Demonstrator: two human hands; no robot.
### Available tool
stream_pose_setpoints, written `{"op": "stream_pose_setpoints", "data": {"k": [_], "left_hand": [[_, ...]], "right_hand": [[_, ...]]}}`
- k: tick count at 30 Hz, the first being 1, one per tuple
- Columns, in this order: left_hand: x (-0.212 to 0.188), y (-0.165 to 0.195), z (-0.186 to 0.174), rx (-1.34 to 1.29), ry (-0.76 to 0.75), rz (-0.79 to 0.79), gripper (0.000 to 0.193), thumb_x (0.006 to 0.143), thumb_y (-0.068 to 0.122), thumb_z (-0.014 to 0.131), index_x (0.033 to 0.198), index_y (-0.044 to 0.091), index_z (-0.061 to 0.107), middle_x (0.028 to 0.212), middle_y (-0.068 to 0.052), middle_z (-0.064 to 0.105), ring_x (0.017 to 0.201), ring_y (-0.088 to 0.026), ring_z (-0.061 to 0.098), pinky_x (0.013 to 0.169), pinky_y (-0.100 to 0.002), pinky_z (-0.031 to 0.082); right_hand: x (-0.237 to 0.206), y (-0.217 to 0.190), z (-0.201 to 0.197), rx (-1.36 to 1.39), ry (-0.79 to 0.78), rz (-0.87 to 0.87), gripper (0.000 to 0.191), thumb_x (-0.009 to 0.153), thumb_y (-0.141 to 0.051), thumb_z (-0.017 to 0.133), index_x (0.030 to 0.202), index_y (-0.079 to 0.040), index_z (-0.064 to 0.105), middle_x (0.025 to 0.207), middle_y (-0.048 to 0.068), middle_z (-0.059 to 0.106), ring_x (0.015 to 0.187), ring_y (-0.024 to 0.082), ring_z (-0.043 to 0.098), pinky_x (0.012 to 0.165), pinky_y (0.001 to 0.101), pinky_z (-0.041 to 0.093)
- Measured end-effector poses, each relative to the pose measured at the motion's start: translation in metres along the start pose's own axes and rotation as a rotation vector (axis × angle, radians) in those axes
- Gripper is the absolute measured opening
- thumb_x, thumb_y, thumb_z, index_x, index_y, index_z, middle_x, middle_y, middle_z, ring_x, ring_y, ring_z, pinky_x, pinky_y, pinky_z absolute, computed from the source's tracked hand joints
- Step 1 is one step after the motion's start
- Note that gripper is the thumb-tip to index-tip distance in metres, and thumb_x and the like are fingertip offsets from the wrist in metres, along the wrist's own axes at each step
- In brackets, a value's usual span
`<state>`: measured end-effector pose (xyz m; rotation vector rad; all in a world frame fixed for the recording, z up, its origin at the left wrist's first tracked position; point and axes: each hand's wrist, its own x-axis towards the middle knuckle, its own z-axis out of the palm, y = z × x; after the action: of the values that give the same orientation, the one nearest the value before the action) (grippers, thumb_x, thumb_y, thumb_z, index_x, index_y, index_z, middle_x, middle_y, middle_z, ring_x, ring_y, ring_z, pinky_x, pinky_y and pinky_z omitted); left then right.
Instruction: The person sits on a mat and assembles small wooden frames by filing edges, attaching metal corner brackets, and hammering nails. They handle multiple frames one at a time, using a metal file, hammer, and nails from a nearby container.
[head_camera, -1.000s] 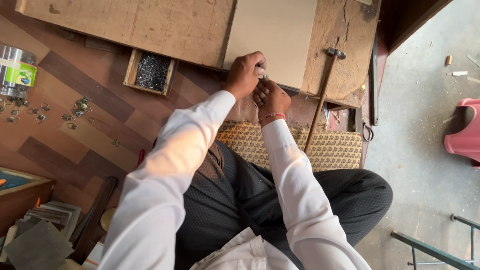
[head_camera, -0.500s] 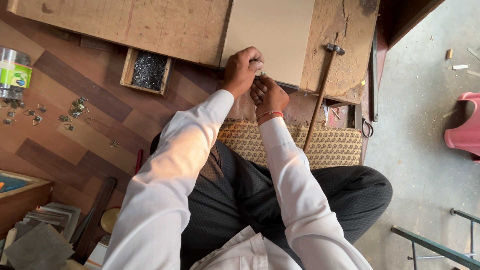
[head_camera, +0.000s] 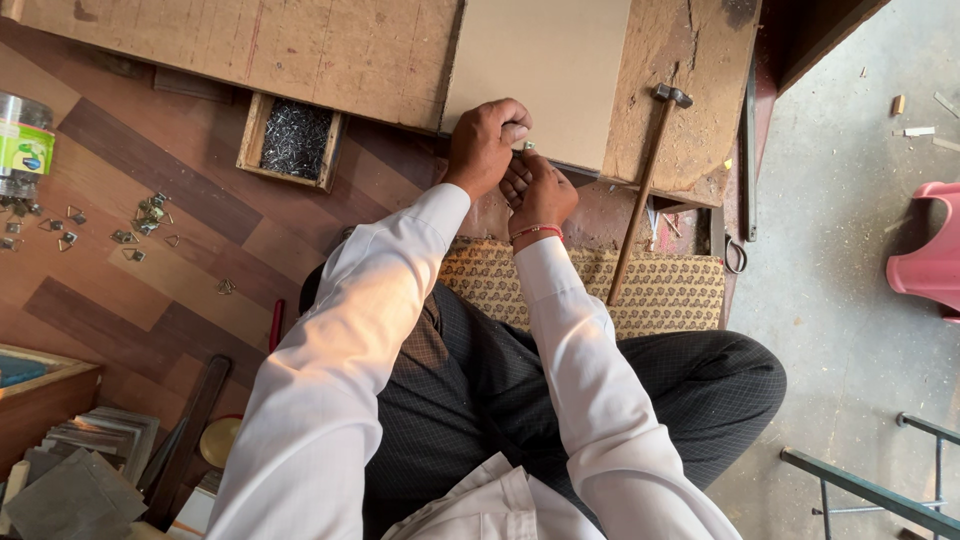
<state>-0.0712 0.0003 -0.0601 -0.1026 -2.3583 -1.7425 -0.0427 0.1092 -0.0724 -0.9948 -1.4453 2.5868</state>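
Observation:
My left hand (head_camera: 487, 147) rests on the near edge of a pale beige board (head_camera: 545, 70), fingers curled over a small metal piece (head_camera: 527, 146) at that edge. My right hand (head_camera: 541, 193) sits just below and beside it, fingertips pinched at the same small piece. Both hands touch each other at the board's edge. A red thread band circles my right wrist. The board lies on a worn wooden worktop (head_camera: 690, 60). A hammer (head_camera: 645, 185) with a long wooden handle leans to the right of my hands.
A small wooden tray of dark nails (head_camera: 293, 140) sits left of the hands. Loose metal hooks (head_camera: 140, 220) and a clear jar (head_camera: 22, 140) lie on the wood-pattern floor at left. A patterned mat (head_camera: 650, 285) is under my legs. A pink stool (head_camera: 930, 255) stands at right.
Both hands have stayed at the board's edge, with the right hand shifting slightly closer under the left. The view has drifted a little.

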Motion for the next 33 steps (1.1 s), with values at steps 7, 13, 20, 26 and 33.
{"op": "stream_pose_setpoints", "data": {"k": [7,13,20,26,33], "left_hand": [[-0.004,-0.006,0.008,0.145,0.066,0.156,0.009,0.083,-0.003,0.072,0.084,0.006,0.069,0.092,-0.007,0.069,0.089,-0.028,0.068,0.077,-0.04,0.055],[-0.008,0.002,0.009,0.265,0.047,0.151,0.011,0.084,-0.006,0.068,0.083,0.005,0.067,0.094,-0.008,0.067,0.093,-0.03,0.065,0.078,-0.043,0.052],[-0.009,0.007,0.006,0.32,0.036,0.197,0.011,0.083,-0.005,0.07,0.083,0.005,0.068,0.096,-0.008,0.067,0.096,-0.032,0.063,0.083,-0.044,0.051],[-0.005,0.003,0.004,0.271,-0.022,0.161,0.012,0.08,-0.007,0.071,0.08,0.004,0.067,0.097,-0.008,0.066,0.098,-0.031,0.063,0.085,-0.042,0.052],[-0.005,0.003,0.006,0.292,-0.029,0.139,0.013,0.08,-0.008,0.07,0.08,0.005,0.068,0.099,-0.009,0.065,0.1,-0.031,0.063,0.085,-0.042,0.052]], "right_hand": [[0.001,-0.003,-0.002,-0.012,-0.014,0.013,0.015,0.089,-0.007,0.069,0.093,0.008,0.07,0.078,0.015,0.074,0.057,0.019,0.07,0.048,0.0287,0.057],[0.005,0.001,-0.004,-0.04,0.013,-0.007,0.015,0.089,-0.008,0.073,0.088,0.006,0.069,0.071,0.009,0.069,0.051,0.014,0.063,0.042,0.0254,0.047],[0.004,0.0,-0.002,-0.042,0.018,0.002,0.014,0.088,-0.008,0.075,0.086,0.004,0.069,0.068,0.005,0.065,0.049,0.012,0.058,0.04,0.0256,0.042],[0.0,-0.009,-0.002,0.014,0.055,0.137,0.01,0.089,-0.005,0.069,0.086,0.004,0.068,0.071,0.008,0.067,0.052,0.016,0.064,0.046,0.029,0.052],[-0.003,-0.014,0.0,-0.024,0.0,0.084,0.011,0.09,-0.005,0.068,0.086,0.005,0.068,0.068,0.008,0.066,0.049,0.016,0.06,0.043,0.0283,0.047]]}}
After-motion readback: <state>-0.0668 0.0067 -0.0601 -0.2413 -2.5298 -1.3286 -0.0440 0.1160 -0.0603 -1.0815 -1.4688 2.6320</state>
